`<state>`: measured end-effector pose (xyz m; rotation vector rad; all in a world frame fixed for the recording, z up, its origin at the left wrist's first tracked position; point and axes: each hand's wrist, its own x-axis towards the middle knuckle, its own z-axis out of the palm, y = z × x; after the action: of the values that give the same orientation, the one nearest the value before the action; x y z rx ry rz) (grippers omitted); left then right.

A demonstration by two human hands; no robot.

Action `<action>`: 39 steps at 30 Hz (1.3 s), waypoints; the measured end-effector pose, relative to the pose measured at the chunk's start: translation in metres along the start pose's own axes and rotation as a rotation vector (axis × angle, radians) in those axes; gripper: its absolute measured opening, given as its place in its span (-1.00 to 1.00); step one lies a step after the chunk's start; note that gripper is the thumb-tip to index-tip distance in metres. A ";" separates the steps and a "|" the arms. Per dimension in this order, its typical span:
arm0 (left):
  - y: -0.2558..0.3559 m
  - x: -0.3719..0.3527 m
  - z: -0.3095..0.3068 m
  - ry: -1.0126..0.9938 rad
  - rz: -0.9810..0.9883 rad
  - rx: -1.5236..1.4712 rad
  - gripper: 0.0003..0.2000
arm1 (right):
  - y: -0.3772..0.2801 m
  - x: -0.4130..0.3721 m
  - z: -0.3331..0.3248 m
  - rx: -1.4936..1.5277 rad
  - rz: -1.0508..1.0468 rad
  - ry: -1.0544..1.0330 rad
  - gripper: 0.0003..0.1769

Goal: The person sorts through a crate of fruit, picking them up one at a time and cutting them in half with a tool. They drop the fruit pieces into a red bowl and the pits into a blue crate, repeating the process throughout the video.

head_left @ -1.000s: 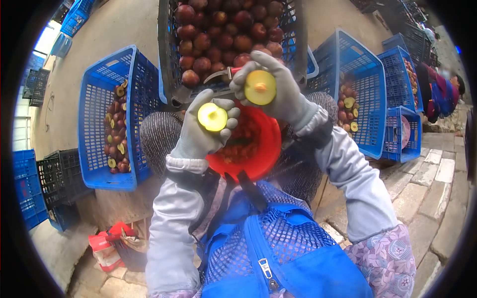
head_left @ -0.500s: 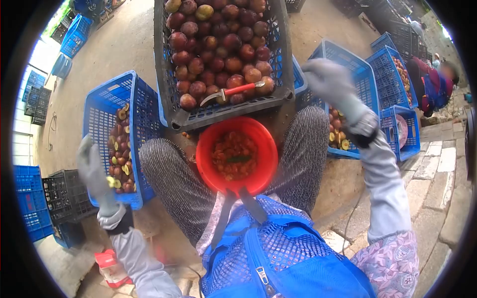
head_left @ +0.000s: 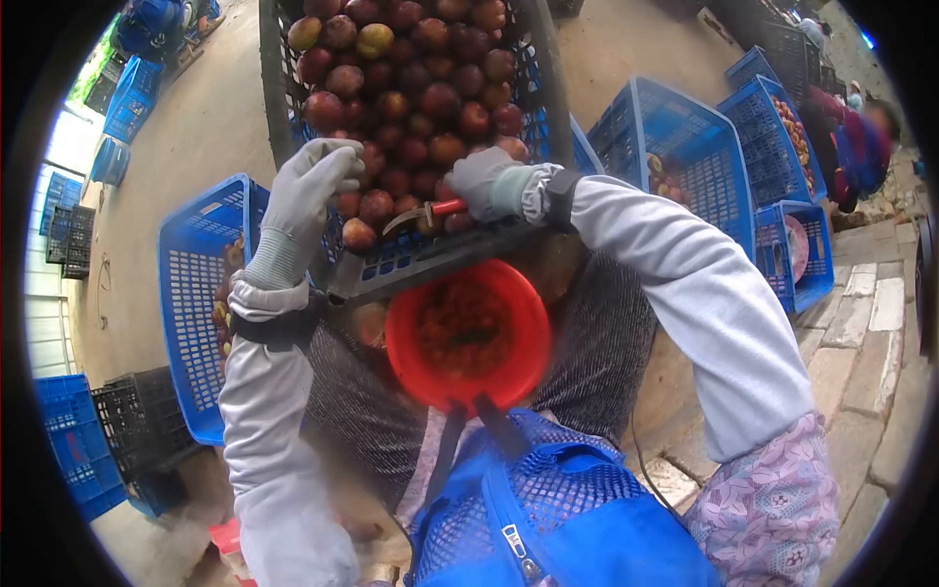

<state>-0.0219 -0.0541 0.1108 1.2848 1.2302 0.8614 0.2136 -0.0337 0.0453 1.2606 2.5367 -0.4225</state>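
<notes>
Plums (head_left: 430, 108) fill a dark crate (head_left: 396, 276) in front of me. At the crate's left side is my gloved left hand (head_left: 308, 191), fingers loosely bent beside the nearest plums, with nothing visible in them. My gloved right hand (head_left: 481, 181) is closed around the red handle of a curved-blade knife (head_left: 421, 212). The knife lies low over the plums at the crate's near end, its blade pointing left. Between my knees stands a red bucket (head_left: 528, 342) with reddish pieces inside.
Blue crates with cut plums stand on my left (head_left: 196, 323) and on my right (head_left: 699, 176). Black crates (head_left: 137, 401) and more blue crates (head_left: 68, 430) sit further left. Another person (head_left: 861, 157) is at the far right, near a crate (head_left: 778, 127) of fruit.
Both hands have moved inward from the side crates to the plum crate. My right hand has taken hold of the knife that lay on the plums. The view has shifted slightly.
</notes>
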 end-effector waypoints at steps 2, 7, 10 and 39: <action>-0.004 0.004 0.002 -0.046 -0.014 0.046 -0.73 | -0.002 0.013 0.022 -0.078 0.007 0.029 -0.59; -0.004 0.007 0.009 -0.026 -0.038 0.105 -0.72 | -0.001 0.026 0.027 -0.065 -0.057 -0.013 -0.56; -0.004 0.006 0.005 0.131 -0.091 0.091 -0.70 | -0.004 -0.013 -0.029 0.172 0.200 0.009 -0.59; -0.032 0.029 0.072 -0.496 -0.233 -0.587 -0.35 | 0.007 -0.206 -0.024 1.641 0.171 0.499 -0.76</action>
<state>0.0478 -0.0462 0.0652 0.7887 0.6438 0.6151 0.3363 -0.1700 0.1424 2.0989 2.0169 -2.7128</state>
